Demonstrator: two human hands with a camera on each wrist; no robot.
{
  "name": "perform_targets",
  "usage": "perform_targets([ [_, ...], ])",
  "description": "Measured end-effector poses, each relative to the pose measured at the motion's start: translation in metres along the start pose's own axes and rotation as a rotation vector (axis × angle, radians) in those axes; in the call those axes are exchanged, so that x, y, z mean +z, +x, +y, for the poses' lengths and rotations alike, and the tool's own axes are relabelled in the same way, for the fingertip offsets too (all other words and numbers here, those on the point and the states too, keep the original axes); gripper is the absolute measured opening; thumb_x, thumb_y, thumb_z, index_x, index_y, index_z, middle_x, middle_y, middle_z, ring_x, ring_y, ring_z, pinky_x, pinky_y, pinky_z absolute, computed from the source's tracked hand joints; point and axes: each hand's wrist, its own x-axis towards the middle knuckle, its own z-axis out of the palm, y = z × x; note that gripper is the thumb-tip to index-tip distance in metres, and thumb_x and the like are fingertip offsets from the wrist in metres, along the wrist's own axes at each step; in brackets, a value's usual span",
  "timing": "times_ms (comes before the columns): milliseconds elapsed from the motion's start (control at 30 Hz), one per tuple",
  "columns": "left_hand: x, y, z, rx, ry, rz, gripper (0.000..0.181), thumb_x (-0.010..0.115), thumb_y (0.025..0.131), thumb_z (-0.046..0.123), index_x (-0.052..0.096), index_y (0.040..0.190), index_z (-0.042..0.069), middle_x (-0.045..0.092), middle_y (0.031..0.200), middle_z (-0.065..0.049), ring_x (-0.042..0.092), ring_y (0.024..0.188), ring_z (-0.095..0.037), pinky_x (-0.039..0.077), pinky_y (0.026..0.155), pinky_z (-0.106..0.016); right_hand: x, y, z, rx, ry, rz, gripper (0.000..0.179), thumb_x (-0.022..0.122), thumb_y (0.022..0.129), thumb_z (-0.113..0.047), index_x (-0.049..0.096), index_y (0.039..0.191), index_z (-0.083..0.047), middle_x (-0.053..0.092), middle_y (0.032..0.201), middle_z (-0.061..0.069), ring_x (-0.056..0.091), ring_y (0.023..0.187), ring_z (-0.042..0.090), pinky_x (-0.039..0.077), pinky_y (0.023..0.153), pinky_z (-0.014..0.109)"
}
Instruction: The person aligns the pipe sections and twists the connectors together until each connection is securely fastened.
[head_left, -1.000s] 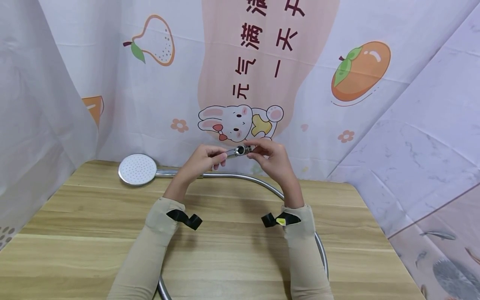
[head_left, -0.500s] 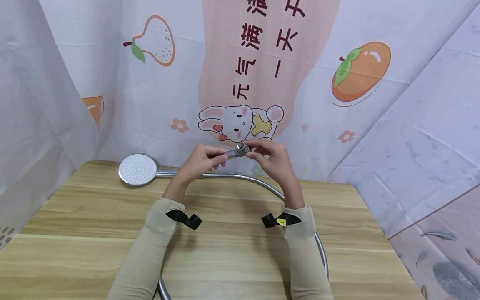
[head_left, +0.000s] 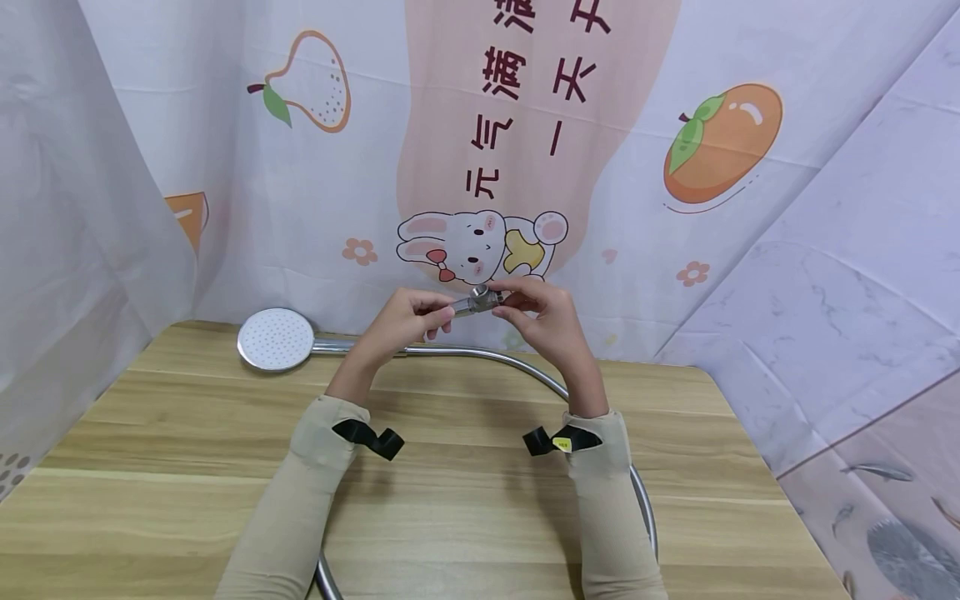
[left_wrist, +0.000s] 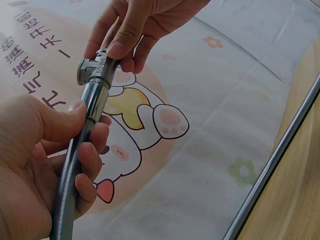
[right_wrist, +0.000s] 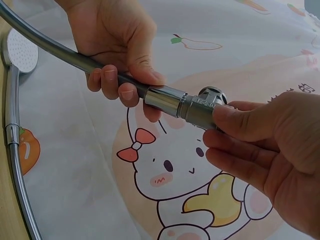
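Note:
My left hand (head_left: 405, 323) grips the end of a grey metal shower hose (left_wrist: 64, 195), its fingers curled round the hose just below a shiny connecting nut (right_wrist: 166, 101). Between thumb and fingers, my right hand (head_left: 546, 318) pinches a metal tee-like pipe fitting (right_wrist: 200, 111) with a short round side outlet (left_wrist: 85, 71). Nut and fitting meet end to end in both wrist views; how far they are threaded together is hidden. Both hands hold these parts raised above the table's back edge. The fitting's far end is covered by right-hand fingers.
A shower head (head_left: 275, 339) with a white spray face lies at the table's back left. Its hose (head_left: 480, 353) runs along the back and curves down past the right forearm. A printed curtain (head_left: 315, 192) hangs behind the wooden table (head_left: 450, 500).
The fitting has turned: its round opening faced the head camera a second ago and now points more upward. Both hands stay in nearly the same place.

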Motion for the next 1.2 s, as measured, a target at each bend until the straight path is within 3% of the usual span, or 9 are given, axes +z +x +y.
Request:
perform_targets([
  [800, 0.0013, 0.0003, -0.0029, 0.015, -0.001, -0.009, 0.019, 0.063, 0.102, 0.011, 0.074, 0.109, -0.003, 0.064, 0.077, -0.005, 0.050, 0.062, -0.013, 0.039, 0.052, -0.021, -0.0012, -0.0006, -0.0010, 0.045, -0.047, 0.003, 0.026, 0.078, 0.088, -0.006, 0.076, 0.114, -0.004, 0.076, 0.104, 0.012, 0.068, 0.077, 0.021, 0.056, 0.074, 0.019],
  [1200, 0.0015, 0.0009, -0.0032, 0.001, 0.006, -0.003, 0.020, 0.063, 0.102, 0.013, 0.074, 0.110, -0.002, 0.065, 0.078, -0.007, 0.051, 0.062, -0.012, 0.041, 0.052, -0.023, -0.0001, 0.0000, 0.0004, -0.002, -0.023, 0.011, 0.028, 0.078, 0.086, 0.002, 0.075, 0.113, -0.001, 0.075, 0.103, 0.014, 0.071, 0.082, 0.023, 0.059, 0.077, 0.021],
])
